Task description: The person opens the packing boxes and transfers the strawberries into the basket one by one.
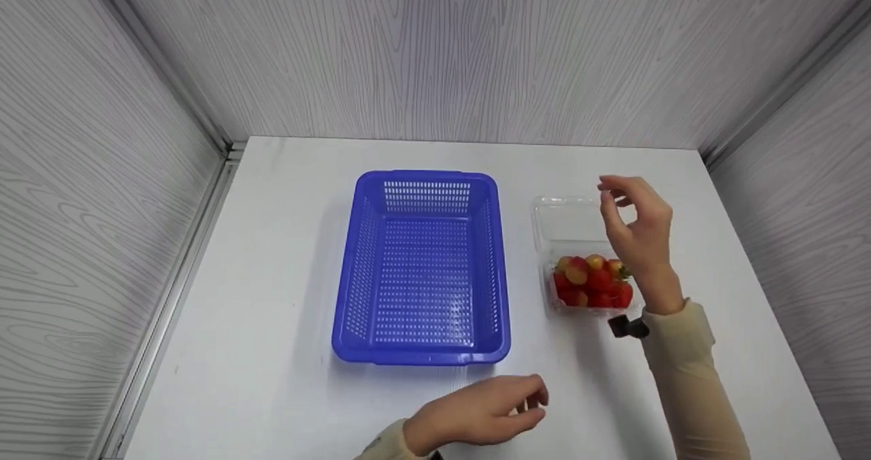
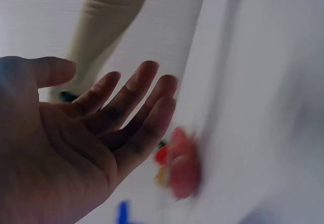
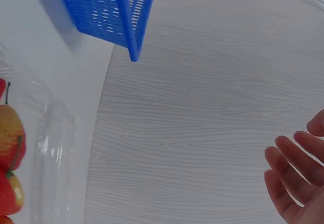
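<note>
My right hand (image 1: 639,228) hovers over the right side of a clear plastic clamshell box (image 1: 550,223), its fingers loosely bent and nothing between them. The box's lid lies folded back, away from me. In the box sit several small red and yellow fruits (image 1: 599,283), some with thin green stems in the right wrist view; their exact kind is unclear. Near the table's front, my left hand (image 1: 486,409) hangs with relaxed fingers and holds nothing. A blue plastic basket (image 1: 422,358) with slotted walls stands just beyond the left hand, with nothing in it.
The white table (image 1: 272,242) carries the basket at its middle and the box to the right of it. Pale wood-grain panels (image 1: 435,52) rise at the back and on both sides. A metal rail (image 1: 177,290) runs along the left edge.
</note>
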The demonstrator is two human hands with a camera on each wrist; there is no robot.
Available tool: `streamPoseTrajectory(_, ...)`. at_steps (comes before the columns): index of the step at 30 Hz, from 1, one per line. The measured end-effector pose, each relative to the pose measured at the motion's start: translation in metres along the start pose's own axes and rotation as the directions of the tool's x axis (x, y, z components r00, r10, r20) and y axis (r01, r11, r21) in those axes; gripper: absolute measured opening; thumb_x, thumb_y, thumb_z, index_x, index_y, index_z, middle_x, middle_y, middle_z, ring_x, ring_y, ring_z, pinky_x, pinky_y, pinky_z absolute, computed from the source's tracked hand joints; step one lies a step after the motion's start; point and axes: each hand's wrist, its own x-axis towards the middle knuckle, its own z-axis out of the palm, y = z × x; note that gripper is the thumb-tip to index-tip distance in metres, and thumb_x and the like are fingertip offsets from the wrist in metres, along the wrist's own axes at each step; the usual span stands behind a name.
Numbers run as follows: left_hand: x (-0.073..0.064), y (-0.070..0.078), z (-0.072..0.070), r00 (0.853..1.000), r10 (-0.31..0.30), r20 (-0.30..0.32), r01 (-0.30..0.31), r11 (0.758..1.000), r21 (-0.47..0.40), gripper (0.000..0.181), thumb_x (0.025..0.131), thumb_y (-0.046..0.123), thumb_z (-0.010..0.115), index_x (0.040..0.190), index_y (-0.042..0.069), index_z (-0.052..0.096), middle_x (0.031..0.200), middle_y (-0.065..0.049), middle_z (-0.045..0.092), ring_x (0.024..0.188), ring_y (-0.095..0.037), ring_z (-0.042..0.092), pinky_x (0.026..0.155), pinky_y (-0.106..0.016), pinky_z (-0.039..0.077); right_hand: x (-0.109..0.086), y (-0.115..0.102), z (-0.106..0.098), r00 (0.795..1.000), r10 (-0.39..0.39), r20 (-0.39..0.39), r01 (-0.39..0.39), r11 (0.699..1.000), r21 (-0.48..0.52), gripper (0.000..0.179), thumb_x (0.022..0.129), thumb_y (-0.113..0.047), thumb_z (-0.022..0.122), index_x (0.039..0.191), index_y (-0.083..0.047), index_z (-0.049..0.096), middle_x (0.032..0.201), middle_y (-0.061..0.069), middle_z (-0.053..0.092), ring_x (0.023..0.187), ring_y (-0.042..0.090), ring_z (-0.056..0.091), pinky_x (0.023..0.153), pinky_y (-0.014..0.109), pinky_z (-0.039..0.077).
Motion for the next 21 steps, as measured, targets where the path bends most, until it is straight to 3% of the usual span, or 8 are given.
streamPoseTrajectory(2,-0.022,0.009,-0.025,0.992,0.09,-0.09,-0.072,0.98,0.185,0.023,0.105,0.026,0.046,0.118,0.011,0.059,0.107,0.002,0.065,0.096,-0.004,0.06,0.083,-0.018,0.047,-0.016,-0.002,0.004,0.997,0.005,-0.077,-0.005,1.0,0.001,0.02,0.09,0.009,0.06,0.107,0.004,0.07,0.095,0.015,0.071,0.084,0.022,0.062,0.077,0.023,0.047)
streamPoseTrajectory(4,-0.041,0.013,-0.051,0.948,0.221,-0.227,-0.121,0.915,0.386,0.023,0.103,0.023,0.051,0.117,0.008,0.06,0.107,-0.002,0.066,0.098,-0.011,0.062,0.086,-0.022,0.048,-0.033,0.006,0.008,0.991,0.016,-0.135,-0.017,1.0,-0.004,0.02,0.089,0.01,0.061,0.106,0.005,0.07,0.093,0.016,0.071,0.082,0.024,0.062,0.077,0.025,0.047)
streamPoseTrajectory(6,-0.056,0.01,-0.078,0.858,0.362,-0.365,-0.096,0.81,0.578,0.021,0.098,0.018,0.057,0.114,0.004,0.062,0.104,-0.006,0.066,0.097,-0.018,0.064,0.086,-0.029,0.051,-0.049,0.013,0.012,0.985,0.039,-0.169,-0.042,0.999,-0.017,0.02,0.088,0.011,0.06,0.104,0.005,0.07,0.092,0.017,0.07,0.082,0.025,0.062,0.077,0.026,0.046)
streamPoseTrajectory(9,-0.071,-0.003,-0.117,0.714,0.503,-0.488,0.038,0.667,0.744,0.02,0.09,0.013,0.062,0.107,0.001,0.062,0.098,-0.01,0.066,0.091,-0.025,0.064,0.081,-0.037,0.052,-0.077,0.029,0.015,0.977,0.089,-0.193,-0.098,0.994,-0.039,0.019,0.09,0.007,0.061,0.105,0.003,0.071,0.093,0.014,0.07,0.084,0.023,0.061,0.078,0.026,0.044)
streamPoseTrajectory(11,-0.081,-0.015,-0.141,0.66,0.531,-0.531,0.156,0.595,0.789,0.02,0.089,0.012,0.059,0.105,0.0,0.061,0.096,-0.012,0.065,0.089,-0.028,0.062,0.077,-0.04,0.052,-0.093,0.032,0.019,0.975,0.112,-0.193,-0.125,0.99,-0.058,0.018,0.09,0.007,0.06,0.104,0.004,0.07,0.093,0.014,0.07,0.084,0.025,0.061,0.079,0.025,0.044)
streamPoseTrajectory(13,-0.09,-0.028,-0.161,0.636,0.531,-0.56,0.264,0.533,0.804,0.02,0.09,0.012,0.057,0.103,-0.003,0.061,0.095,-0.016,0.064,0.088,-0.032,0.06,0.075,-0.044,0.05,-0.107,0.033,0.025,0.974,0.132,-0.184,-0.148,0.986,-0.075,0.016,0.089,0.006,0.062,0.103,0.004,0.07,0.093,0.014,0.07,0.085,0.027,0.061,0.082,0.024,0.044)
streamPoseTrajectory(16,-0.1,-0.05,-0.185,0.631,0.477,-0.612,0.407,0.468,0.785,0.024,0.093,0.015,0.054,0.104,-0.005,0.061,0.097,-0.02,0.062,0.09,-0.037,0.058,0.075,-0.047,0.047,-0.121,0.036,0.032,0.976,0.158,-0.15,-0.176,0.978,-0.114,0.016,0.089,0.004,0.062,0.103,0.004,0.07,0.095,0.015,0.069,0.089,0.03,0.062,0.086,0.03,0.045)
streamPoseTrajectory(21,-0.102,-0.096,-0.197,0.621,0.272,-0.735,0.581,0.469,0.665,0.037,0.095,0.02,0.056,0.117,-0.009,0.056,0.107,-0.025,0.058,0.096,-0.041,0.053,0.079,-0.051,0.043,-0.135,0.042,0.035,0.974,0.209,-0.086,-0.222,0.955,-0.198,0.018,0.085,0.004,0.066,0.103,0.003,0.068,0.1,0.016,0.066,0.095,0.032,0.058,0.083,0.044,0.046)
